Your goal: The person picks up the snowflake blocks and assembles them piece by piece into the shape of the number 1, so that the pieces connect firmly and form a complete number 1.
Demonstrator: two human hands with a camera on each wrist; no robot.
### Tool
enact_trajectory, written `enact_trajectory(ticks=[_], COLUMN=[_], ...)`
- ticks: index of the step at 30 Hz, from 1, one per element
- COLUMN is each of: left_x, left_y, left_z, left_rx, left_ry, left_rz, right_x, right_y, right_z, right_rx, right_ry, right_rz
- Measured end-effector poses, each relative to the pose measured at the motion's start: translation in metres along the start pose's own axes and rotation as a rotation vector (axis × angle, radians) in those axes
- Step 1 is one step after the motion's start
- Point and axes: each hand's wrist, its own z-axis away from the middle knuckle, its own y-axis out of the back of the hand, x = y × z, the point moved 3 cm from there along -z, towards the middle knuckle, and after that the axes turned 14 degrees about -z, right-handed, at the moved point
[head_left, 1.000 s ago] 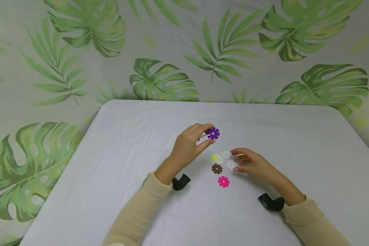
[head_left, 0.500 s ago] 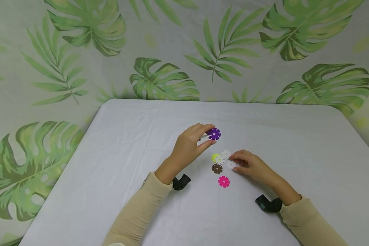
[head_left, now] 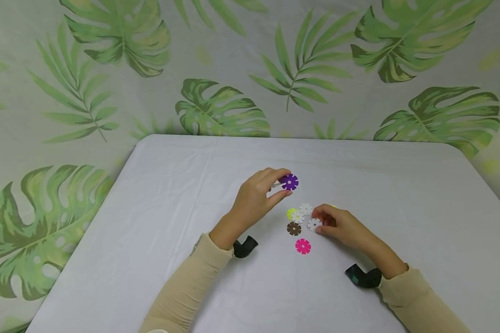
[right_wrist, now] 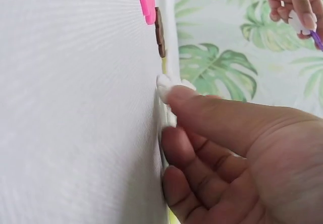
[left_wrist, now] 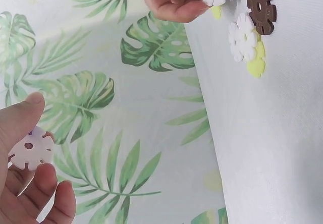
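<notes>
Above the table my left hand (head_left: 256,196) pinches a purple notched disc (head_left: 290,182) between thumb and fingers. A white notched disc (left_wrist: 31,152) is joined to it, seen best in the left wrist view. My right hand (head_left: 342,226), low at the table, grips another white notched disc (head_left: 315,225) by its edge, slightly raised. Beside that hand lie two more white discs (head_left: 305,209), a yellow disc (head_left: 290,213) partly under one of them, and a brown disc (head_left: 293,229). Nearer to me lies a pink disc (head_left: 303,246).
A white cloth covers the table (head_left: 191,185), and a leaf-patterned backdrop (head_left: 216,69) rises behind it. Something yellow (head_left: 334,206) shows just past my right hand, mostly hidden. Black wrist devices (head_left: 246,247) sit below both wrists.
My right hand has moved slightly left, closed its fingers on the white disc and tilted it up from the cloth. The left hand has barely moved.
</notes>
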Motion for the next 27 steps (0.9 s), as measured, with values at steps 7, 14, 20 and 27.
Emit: enact_trajectory(ticks=[7, 14, 20, 27], left_x=[0.000, 0.000, 0.000, -0.001], left_y=[0.000, 0.000, 0.000, 0.000], left_z=[0.000, 0.000, 0.000, 0.000], left_rx=[0.001, -0.001, -0.005, -0.011], left_ry=[-0.007, -0.004, -0.007, -0.009], left_rz=[-0.002, 0.013, 0.011, 0.016], right_x=[-0.014, -0.036, -0.056, -0.080], right_y=[0.014, 0.030, 0.040, 0.044], right_z=[0.001, 0.002, -0.005, -0.016], right_rx=[0.046, 0.111, 0.166, 0.201], right_ry=[-0.002, 0.080, 0.170, 0.260], right_rz=[-0.046, -0.045, -0.029, -0.054])
